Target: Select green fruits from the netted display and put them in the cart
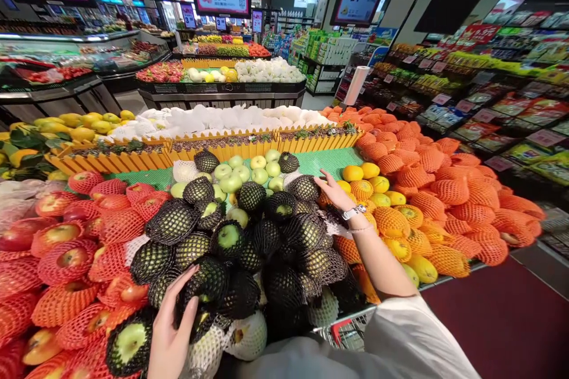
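Note:
My left hand (171, 323) is at the lower left of the pile, its thumb and fingers apart. It is beside a green apple in a black foam net (207, 279); whether the fingertips touch it, I cannot tell. My right hand (335, 190), with a watch (354, 212) on the wrist, reaches over the right side of the pile. Its fingers are stretched out and hold nothing, close to another black-netted apple (304, 188). Between the hands lie several more netted green apples (229, 237). Bare green apples (232, 182) sit behind them.
Red apples in pink nets (71, 257) are heaped on the left. On the right are yellow fruits (395, 222) and orange-netted fruits (448, 183). A low yellow picket fence (231, 147) runs behind the pile. A wire shopping cart (349, 331) stands against my body.

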A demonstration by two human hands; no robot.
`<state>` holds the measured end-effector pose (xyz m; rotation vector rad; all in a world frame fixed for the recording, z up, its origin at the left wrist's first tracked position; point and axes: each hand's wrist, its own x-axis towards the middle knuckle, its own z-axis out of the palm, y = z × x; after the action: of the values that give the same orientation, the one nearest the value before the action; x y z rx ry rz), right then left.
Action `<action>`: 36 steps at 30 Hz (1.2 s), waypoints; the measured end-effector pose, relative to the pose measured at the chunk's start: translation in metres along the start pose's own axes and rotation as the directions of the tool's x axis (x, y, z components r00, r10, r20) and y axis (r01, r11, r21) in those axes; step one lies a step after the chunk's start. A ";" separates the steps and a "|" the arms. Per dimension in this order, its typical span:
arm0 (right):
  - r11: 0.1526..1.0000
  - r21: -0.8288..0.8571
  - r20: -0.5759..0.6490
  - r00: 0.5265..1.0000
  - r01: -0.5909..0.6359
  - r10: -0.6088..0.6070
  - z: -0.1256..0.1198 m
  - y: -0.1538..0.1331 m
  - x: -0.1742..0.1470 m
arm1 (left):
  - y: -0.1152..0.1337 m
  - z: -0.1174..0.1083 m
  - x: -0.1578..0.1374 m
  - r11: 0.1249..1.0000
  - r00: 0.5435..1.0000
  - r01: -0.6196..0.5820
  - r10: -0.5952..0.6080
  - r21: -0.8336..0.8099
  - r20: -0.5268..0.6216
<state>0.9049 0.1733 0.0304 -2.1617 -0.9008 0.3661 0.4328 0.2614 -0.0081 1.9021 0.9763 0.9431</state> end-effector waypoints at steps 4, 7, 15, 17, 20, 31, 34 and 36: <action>0.997 -0.057 0.022 0.999 0.042 -0.041 -0.039 0.019 -0.030 | -0.009 -0.002 -0.002 1.000 1.000 -0.016 0.016 0.012 -0.006; 0.987 -0.124 0.097 0.991 0.106 -0.095 -0.054 0.037 -0.060 | -0.010 0.001 -0.001 1.000 1.000 -0.021 0.021 0.022 -0.022; 0.953 -0.232 0.078 0.981 0.194 -0.181 -0.048 0.047 -0.098 | 0.009 0.009 0.012 0.994 0.997 -0.070 0.071 0.078 -0.012; 0.955 -0.225 -0.031 0.978 0.193 -0.204 -0.056 0.037 -0.108 | 0.015 0.009 0.011 0.992 0.992 -0.116 0.118 0.047 -0.040; 0.968 -0.116 -0.272 0.930 0.222 -0.245 -0.060 0.012 -0.127 | 0.026 0.011 0.003 0.986 0.974 -0.163 0.156 -0.027 -0.163; 0.812 0.398 -0.019 0.888 0.427 -0.459 0.055 -0.093 -0.197 | 0.075 0.053 -0.020 0.928 0.991 -0.025 0.073 -0.371 0.116; 0.723 0.523 0.116 0.803 0.452 -0.585 0.076 -0.108 -0.205 | 0.073 0.050 -0.018 0.963 0.998 0.061 -0.059 -0.261 0.015; 0.682 0.586 0.154 0.766 0.438 -0.624 0.083 -0.111 -0.206 | 0.071 0.046 -0.015 0.979 0.988 0.104 -0.121 -0.175 -0.092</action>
<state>0.6624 0.1246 0.0513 -1.2597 -1.4051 0.6136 0.4857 0.2065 0.0308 1.6532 1.0186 1.0309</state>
